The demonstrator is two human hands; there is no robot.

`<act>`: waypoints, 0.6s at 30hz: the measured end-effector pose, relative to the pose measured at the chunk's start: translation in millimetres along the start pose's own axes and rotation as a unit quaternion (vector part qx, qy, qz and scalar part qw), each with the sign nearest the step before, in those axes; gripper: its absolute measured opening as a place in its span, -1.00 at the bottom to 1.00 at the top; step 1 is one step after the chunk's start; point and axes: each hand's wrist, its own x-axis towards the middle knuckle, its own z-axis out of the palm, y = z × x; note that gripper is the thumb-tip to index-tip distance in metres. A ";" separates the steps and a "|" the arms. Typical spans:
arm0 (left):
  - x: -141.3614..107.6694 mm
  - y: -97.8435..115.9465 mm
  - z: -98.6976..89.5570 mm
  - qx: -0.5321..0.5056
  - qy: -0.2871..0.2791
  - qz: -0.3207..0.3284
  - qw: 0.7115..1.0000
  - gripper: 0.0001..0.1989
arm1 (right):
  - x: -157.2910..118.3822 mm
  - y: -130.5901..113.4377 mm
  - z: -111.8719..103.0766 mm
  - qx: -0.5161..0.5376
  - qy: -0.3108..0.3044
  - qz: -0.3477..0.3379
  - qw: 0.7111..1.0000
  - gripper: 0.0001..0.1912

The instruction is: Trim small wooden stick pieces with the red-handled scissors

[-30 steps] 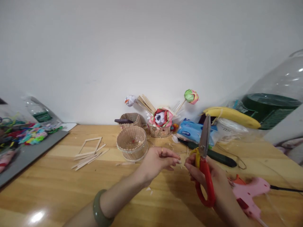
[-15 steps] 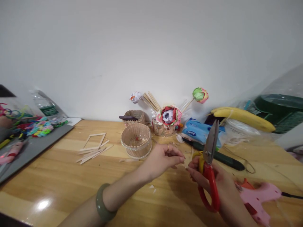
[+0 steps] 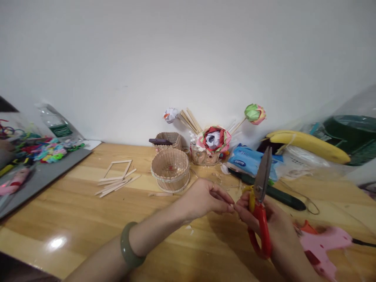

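Red and yellow scissors (image 3: 261, 211) hang on my right hand (image 3: 264, 219), their closed blades pointing up. The thumb and fingertips of that hand are pinched together, meeting the fingertips of my left hand (image 3: 210, 199). Between the two sets of fingertips a tiny pale bit shows, too small to make out. My left hand is closed in a pinch, with a green bangle (image 3: 129, 244) on the wrist. Beyond it stands a round basket of wooden sticks (image 3: 170, 170) with a beaded rim. A pink glue gun (image 3: 326, 246) lies right of my right hand.
Flat wooden sticks (image 3: 119, 186) and a stick frame (image 3: 121, 161) lie left. Behind stand a second basket with a phone (image 3: 160, 141) and paper flowers (image 3: 214, 139). A blue wipes pack (image 3: 248, 158), bananas (image 3: 311, 147) and a dark green tool (image 3: 284, 199) lie right.
My left hand has moved slightly right, and its fingertips now meet those of my right hand. The view has shifted a little. The scissors remain on my right hand.
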 end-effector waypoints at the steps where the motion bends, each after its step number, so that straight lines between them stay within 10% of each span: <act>1: 0.4 -0.6 -0.1 -0.011 -0.003 0.001 1.000 -0.88 | -0.7 0.2 0.2 0.000 0.000 0.001 1.000 -0.59; 18: -27.8 25.6 1.1 -0.125 0.077 0.154 0.977 -0.88 | -26.5 17.9 10.4 -0.047 -0.023 -0.063 0.997 -0.70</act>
